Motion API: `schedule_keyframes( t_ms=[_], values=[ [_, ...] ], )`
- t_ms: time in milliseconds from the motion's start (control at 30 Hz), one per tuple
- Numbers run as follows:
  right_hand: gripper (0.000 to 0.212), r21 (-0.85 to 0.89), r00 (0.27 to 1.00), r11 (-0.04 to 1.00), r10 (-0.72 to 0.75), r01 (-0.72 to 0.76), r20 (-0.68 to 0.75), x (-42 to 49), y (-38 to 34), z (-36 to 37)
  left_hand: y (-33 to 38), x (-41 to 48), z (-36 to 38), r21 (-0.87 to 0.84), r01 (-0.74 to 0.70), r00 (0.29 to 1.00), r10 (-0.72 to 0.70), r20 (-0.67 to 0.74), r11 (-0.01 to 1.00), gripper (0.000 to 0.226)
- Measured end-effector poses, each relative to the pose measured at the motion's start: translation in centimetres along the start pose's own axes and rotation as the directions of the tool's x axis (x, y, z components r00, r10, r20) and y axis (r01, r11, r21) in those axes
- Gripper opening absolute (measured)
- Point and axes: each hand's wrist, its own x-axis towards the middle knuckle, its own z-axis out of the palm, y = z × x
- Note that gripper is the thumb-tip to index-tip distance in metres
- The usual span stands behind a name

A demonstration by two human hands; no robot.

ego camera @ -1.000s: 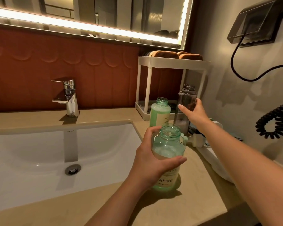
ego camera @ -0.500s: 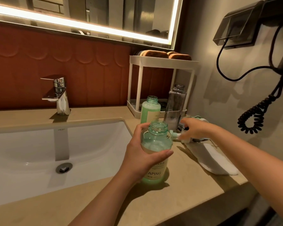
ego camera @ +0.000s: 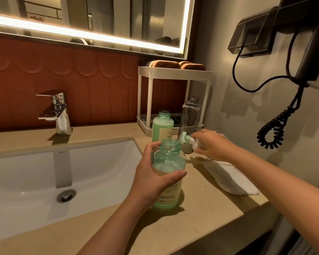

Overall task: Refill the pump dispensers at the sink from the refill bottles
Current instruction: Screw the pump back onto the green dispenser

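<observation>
A wide teal dispenser bottle (ego camera: 168, 173) stands open-necked on the counter right of the basin, partly filled with pale liquid. My left hand (ego camera: 151, 179) grips its body. Just to its right, my right hand (ego camera: 213, 144) holds a pale green and white pump head (ego camera: 187, 139) lifted off the counter. Behind stand a capless green refill bottle (ego camera: 162, 126) and a tall clear bottle (ego camera: 191, 116), also capless and nearly empty.
The white basin (ego camera: 44, 177) and chrome tap (ego camera: 60, 115) lie to the left. A white two-tier rack (ego camera: 173, 74) with brown rolled towels stands at the back. A white cloth (ego camera: 232, 181) lies on the counter right. A wall hair dryer's coiled cord (ego camera: 276, 124) hangs at right.
My right hand left the tall clear bottle, dropped to the counter by the cloth, and now holds up the pump head. My left hand kept its grip on the teal bottle.
</observation>
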Motion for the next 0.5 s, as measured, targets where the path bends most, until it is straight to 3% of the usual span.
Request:
schedule_keyframes(
  t_ms=[133, 233, 367, 500],
  values=[
    [0.048, 0.182, 0.961, 0.971, -0.104, 0.154, -0.258, -2.5, -1.5, -2.9, 0.1, -0.2, 0.1, 0.006, 0.001, 1.000, -0.001, -0.003, 1.000, 0.077],
    [0.052, 0.402, 0.909, 0.887, -0.044, 0.227, -0.415, -3.6, -2.8, -5.1, 0.2, -0.2, 0.1, 0.009, 0.011, 1.000, -0.011, -0.011, 1.000, 0.076],
    [0.043, 0.722, 0.874, 0.621, 0.120, 0.304, -0.471, -5.0, -4.8, -7.9, 0.4, -0.4, 0.1, 0.016, 0.019, 1.000, -0.018, -0.013, 1.000, 0.078],
    [0.019, 0.874, 0.858, 0.341, 0.263, 0.346, -0.442, -5.7, -6.1, -9.7, 0.7, -0.4, 0.2, 0.021, 0.024, 1.000, -0.024, -0.012, 0.999, 0.076]
  ],
)
